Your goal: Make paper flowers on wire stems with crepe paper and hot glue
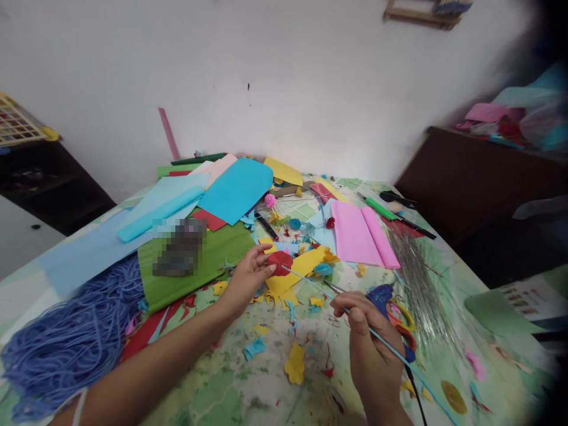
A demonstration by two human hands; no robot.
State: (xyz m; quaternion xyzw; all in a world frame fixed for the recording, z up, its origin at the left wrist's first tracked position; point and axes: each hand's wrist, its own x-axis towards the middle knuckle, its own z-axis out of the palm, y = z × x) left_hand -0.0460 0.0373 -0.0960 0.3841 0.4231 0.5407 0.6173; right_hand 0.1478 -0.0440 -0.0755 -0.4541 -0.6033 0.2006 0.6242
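Over the middle of the table, my left hand [248,277] pinches the edge of a red paper flower [280,262] between thumb and fingers. A thin light blue stem [306,277] runs from the flower down to the right. My right hand [375,349] is closed around this stem, which carries on past it to the lower edge of the view. Just beyond the right hand lie a blue glue gun [382,299] and scissors with yellow and red handles [406,322]. A yellow paper petal piece [294,364] rests on the table between my forearms.
Blue yarn [75,343] is heaped at the left, beside green crepe paper [213,260]. Blue sheets [237,189] and a pink folded sheet [359,234] lie farther back. A bundle of silvery wires [421,284] is at the right. Coloured scraps are scattered about; a wall stands behind.
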